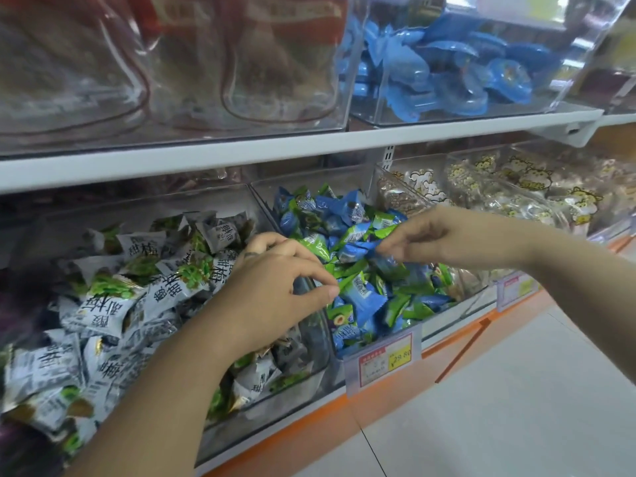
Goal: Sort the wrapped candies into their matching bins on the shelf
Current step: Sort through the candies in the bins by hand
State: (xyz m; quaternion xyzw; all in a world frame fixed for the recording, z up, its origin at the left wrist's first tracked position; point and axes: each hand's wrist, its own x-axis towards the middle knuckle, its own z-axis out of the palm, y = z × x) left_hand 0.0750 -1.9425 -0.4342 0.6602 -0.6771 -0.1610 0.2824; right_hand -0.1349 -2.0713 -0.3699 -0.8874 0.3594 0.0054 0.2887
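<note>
Candies point(364, 297) in blue and green wrappers are lying heaped in a clear bin point(447, 321) on the lower shelf point(303, 428). The right hand point(433, 239) is pinching a blue candy point(356, 251) above the heap. The left hand point(275, 290) is pinching a green wrapper tip point(345, 282), just beside the white-wrapped candies point(113, 304).
</note>
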